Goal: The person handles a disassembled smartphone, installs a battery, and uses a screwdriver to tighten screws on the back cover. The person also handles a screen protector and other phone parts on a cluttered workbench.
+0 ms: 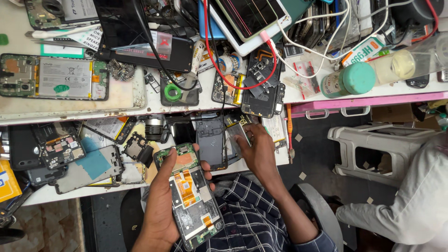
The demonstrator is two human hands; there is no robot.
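**Opened phone in the left hand, silver part under the right**

Left hand (161, 205): fingers closed round the edge of an opened phone (193, 205), back cover off, green board and orange ribbon cables exposed. The phone is held over the lap, clear of the surface; its long axis runs from the top end, near the shelf edge, down and slightly right toward the person's body.

Right hand (259, 151): reaches forward onto the lower pull-out surface (280, 156), fingertips pressed on a flat silver part (234, 135); whether they pinch it or only rest on it I cannot tell. The part lies up and right of the held phone, just beside a dark phone back (211, 142), so the right hand is much the nearer.

Around: loose boards and phone frames (70, 154) to the left; on the upper surface (70, 109), a red cable (210, 51) and a green-capped bottle (350, 79). Another person's pale sleeve (415, 205) shows at far right.
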